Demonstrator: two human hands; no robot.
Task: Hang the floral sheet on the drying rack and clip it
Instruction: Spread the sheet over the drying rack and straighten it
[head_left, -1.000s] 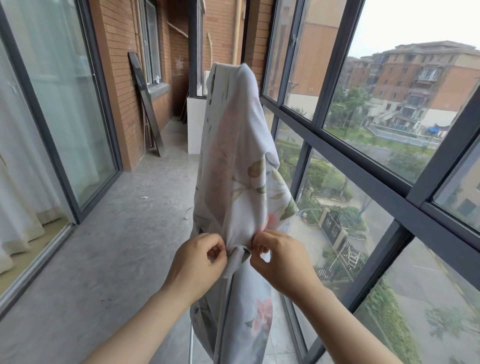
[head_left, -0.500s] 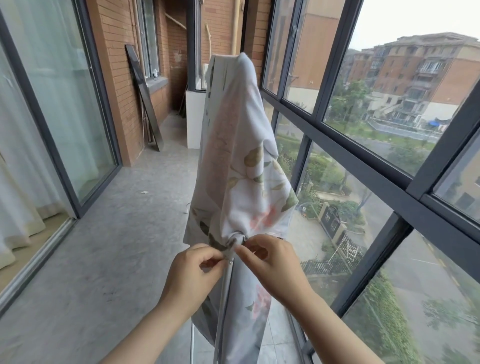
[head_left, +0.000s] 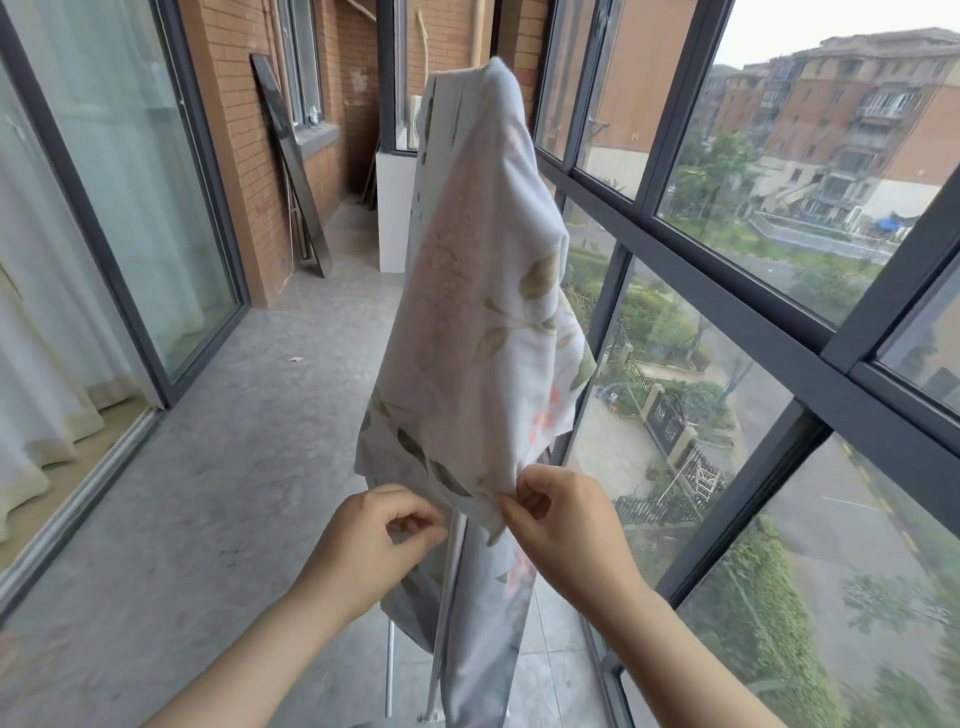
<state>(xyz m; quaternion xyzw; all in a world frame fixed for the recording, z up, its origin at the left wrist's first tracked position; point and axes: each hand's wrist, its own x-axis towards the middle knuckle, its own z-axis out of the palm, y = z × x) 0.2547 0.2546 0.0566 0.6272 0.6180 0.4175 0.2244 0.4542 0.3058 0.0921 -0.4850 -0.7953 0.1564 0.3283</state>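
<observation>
The floral sheet, white with pink flowers and green leaves, hangs over the drying rack and runs away from me along the windows. Only the rack's thin metal rails show, below the cloth near my hands. My right hand pinches the sheet's near lower corner between thumb and forefinger. My left hand is curled just left of it, fingertips pinched at the sheet's lower edge beside the rail. No clip is in view.
I stand on a narrow balcony with a grey stone floor. Dark-framed windows line the right side and glass sliding doors the left. A dark panel leans on the brick wall, with a white box behind the rack.
The bunched fold between my hands has come apart. My right hand has drawn the corner to the right, and the two hands now sit further apart.
</observation>
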